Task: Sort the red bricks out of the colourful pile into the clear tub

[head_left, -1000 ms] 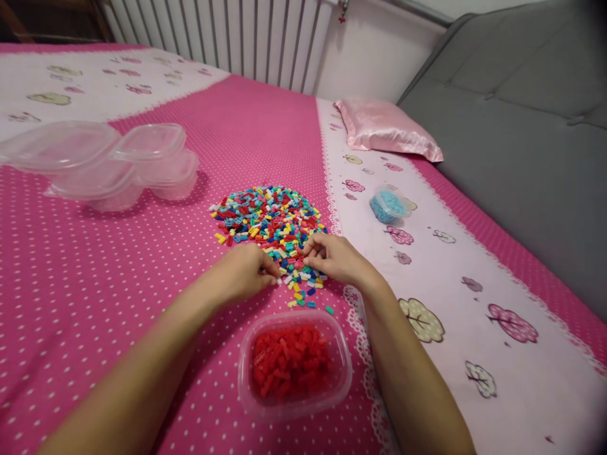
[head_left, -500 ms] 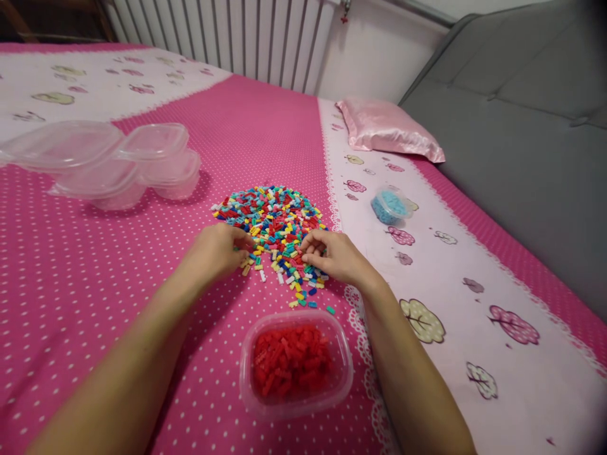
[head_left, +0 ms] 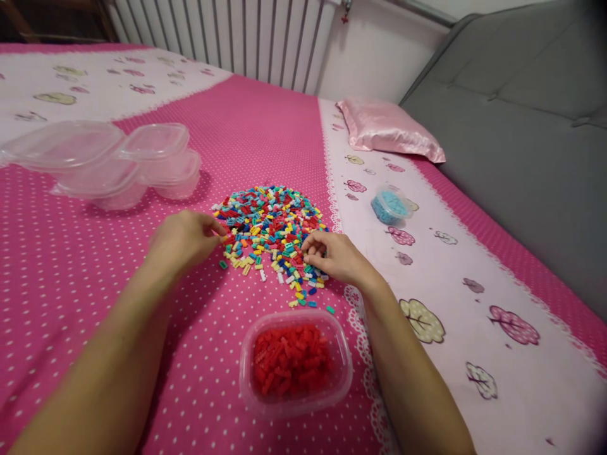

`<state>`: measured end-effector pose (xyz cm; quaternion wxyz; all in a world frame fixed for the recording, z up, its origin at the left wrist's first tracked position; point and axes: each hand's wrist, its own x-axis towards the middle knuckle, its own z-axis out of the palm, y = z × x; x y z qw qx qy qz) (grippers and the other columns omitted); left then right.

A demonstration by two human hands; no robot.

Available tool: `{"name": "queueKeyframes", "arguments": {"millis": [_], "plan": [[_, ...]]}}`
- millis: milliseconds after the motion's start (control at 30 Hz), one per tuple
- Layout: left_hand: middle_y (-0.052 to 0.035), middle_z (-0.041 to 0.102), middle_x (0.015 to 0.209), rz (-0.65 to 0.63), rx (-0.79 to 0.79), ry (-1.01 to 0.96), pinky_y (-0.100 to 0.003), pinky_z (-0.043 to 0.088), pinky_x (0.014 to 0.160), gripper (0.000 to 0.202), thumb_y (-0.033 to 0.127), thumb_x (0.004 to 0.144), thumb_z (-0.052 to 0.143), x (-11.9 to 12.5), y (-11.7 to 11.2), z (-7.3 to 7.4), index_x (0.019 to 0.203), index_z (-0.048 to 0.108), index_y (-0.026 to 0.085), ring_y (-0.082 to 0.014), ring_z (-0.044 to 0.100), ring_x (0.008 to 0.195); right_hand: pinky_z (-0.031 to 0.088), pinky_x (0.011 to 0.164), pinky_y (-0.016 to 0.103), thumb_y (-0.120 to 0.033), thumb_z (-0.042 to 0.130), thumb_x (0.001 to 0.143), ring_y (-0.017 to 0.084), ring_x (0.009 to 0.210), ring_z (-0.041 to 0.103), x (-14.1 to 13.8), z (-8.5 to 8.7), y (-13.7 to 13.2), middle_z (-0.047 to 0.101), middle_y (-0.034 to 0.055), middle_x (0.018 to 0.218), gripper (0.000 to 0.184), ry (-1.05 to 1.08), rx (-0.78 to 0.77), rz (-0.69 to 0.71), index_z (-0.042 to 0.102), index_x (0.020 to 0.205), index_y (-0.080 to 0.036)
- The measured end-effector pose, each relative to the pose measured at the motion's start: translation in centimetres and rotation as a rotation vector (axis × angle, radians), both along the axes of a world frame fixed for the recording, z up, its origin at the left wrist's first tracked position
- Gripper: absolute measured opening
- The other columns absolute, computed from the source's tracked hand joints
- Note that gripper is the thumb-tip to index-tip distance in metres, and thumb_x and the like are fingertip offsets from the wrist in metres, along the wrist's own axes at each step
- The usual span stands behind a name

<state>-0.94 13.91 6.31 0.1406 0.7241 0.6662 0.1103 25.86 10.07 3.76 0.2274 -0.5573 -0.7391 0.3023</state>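
Note:
A heap of small toy building bricks (head_left: 270, 215) in mixed colours lies on the pink bedspread. At the heap's left edge is my left hand (head_left: 187, 240), thumb and forefinger closed together; whatever is between the tips is too small to make out. My right hand (head_left: 336, 256) rests against the heap's right side with curled fingers, and their tips hide anything in them. Nearer to me, between my forearms, stands a clear plastic tub (head_left: 344, 379) holding many red bricks (head_left: 291, 360).
Clear plastic containers with lids (head_left: 156, 142) are grouped at the left. A small clear tub of light-blue bricks (head_left: 391, 205) sits on the right. Behind it lie a pink satin pillow (head_left: 386, 129) and a grey padded headboard (head_left: 516, 107). A white radiator (head_left: 227, 38) lines the wall.
My left hand has moved left and slightly away from me, to the heap's left edge, uncovering bricks at its near-left side. The right hand has hardly moved.

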Motion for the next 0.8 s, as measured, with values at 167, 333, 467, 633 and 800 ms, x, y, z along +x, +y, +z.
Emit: {"name": "queueKeyframes", "arguments": {"millis": [167, 333, 467, 633, 800], "plan": [[-0.0055, 0.070, 0.076, 0.034, -0.025, -0.021, -0.027, 0.035, 0.056, 0.031, 0.045, 0.069, 0.060, 0.2, 0.5, -0.7, 0.085, 0.072, 0.021, -0.0216, 0.061, 0.070, 0.041, 0.060, 0.022, -0.010, 0.060, 0.075, 0.009, 0.059, 0.056, 0.0, -0.1, 0.0, 0.063, -0.0029, 0.067, 0.011, -0.008, -0.017, -0.016, 0.062, 0.083, -0.017], [-0.0062, 0.071, 0.074, -0.009, -0.081, 0.048, -0.029, 0.036, 0.057, 0.031, 0.045, 0.073, 0.057, 1.2, 0.4, -0.9, 0.086, 0.073, 0.022, -0.0243, 0.062, 0.069, 0.041, 0.060, 0.022, -0.010, 0.060, 0.075, 0.009, 0.059, 0.057, -0.1, -0.2, 0.1, 0.063, -0.0024, 0.068, 0.011, -0.005, -0.014, -0.009, 0.062, 0.084, -0.017], [-0.0061, 0.072, 0.077, 0.000, -0.070, 0.085, -0.028, 0.036, 0.057, 0.022, 0.034, 0.071, 0.059, 1.6, 0.2, -0.9, 0.085, 0.071, 0.023, -0.0240, 0.063, 0.071, 0.041, 0.061, 0.023, -0.010, 0.060, 0.075, 0.009, 0.060, 0.057, -0.1, -0.1, 0.1, 0.063, -0.0024, 0.068, 0.012, -0.014, -0.012, -0.005, 0.062, 0.084, -0.017], [-0.0046, 0.070, 0.077, -0.062, -0.069, 0.014, -0.026, 0.037, 0.060, 0.021, 0.032, 0.071, 0.059, 0.8, 0.3, -0.8, 0.084, 0.068, 0.018, -0.0206, 0.061, 0.072, 0.041, 0.060, 0.022, -0.010, 0.060, 0.075, 0.009, 0.059, 0.056, -0.1, -0.2, 0.0, 0.063, -0.0022, 0.068, 0.011, -0.007, -0.014, 0.004, 0.062, 0.083, -0.017], [-0.0028, 0.065, 0.070, 0.072, 0.004, -0.296, -0.027, 0.040, 0.062, 0.018, 0.029, 0.071, 0.061, 0.7, 0.3, -0.4, 0.081, 0.064, 0.014, -0.0179, 0.058, 0.068, 0.040, 0.060, 0.022, -0.010, 0.060, 0.076, 0.009, 0.058, 0.056, 0.0, -0.2, 0.0, 0.063, -0.0023, 0.068, 0.010, -0.012, -0.013, 0.006, 0.062, 0.083, -0.017]]}}
